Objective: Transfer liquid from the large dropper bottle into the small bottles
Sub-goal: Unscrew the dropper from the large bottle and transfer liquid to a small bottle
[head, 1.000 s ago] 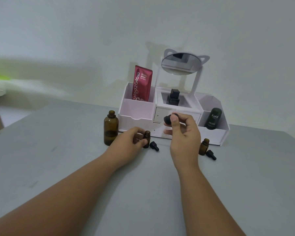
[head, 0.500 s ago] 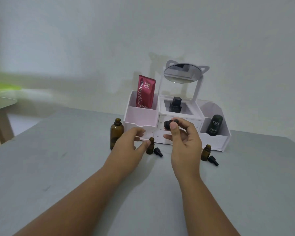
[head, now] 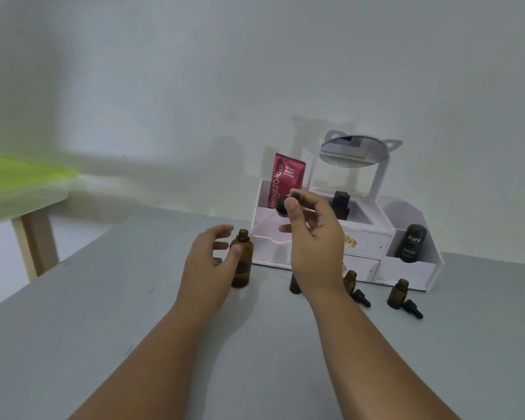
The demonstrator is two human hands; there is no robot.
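Hands first, as the head camera gives them to me. My right hand [head: 311,237] is raised above the worktop [head: 134,328], with thumb and fingertips pinched on the black dropper [head: 285,204]. The dropper shows in front of the left compartment of the organiser [head: 406,275]; I cannot make out its glass tube. My left hand [head: 212,259] sits low, just beside the large bottle [head: 242,263], with its fingers apart and loosely curved, gripping nothing. Its thumb tip overlaps the bottle's shoulder, but I cannot tell whether it touches. The large bottle is brown glass and stands upright and uncapped on the worktop, just left of the organiser's front.

Three small brown bottles stand upright in a loose row before the organiser. The first small bottle [head: 294,286] is half hidden behind my right wrist. The second small bottle [head: 349,281] stands just right of that wrist, its neck open. The third small bottle [head: 397,294], farther right, is open too. One small black cap [head: 361,297] lies on its side just beside the second, and another cap [head: 412,309] lies just beside the third.

The white organiser stands by the wall. A red sachet [head: 287,180] stands in its left rear compartment, a black bottle [head: 341,204] in the middle one, and a dark container [head: 411,244] marked Kahf in the right one. A round mirror [head: 355,153] with cat ears tilts above them. At the far left a green-topped table [head: 19,183] shows, blurred.
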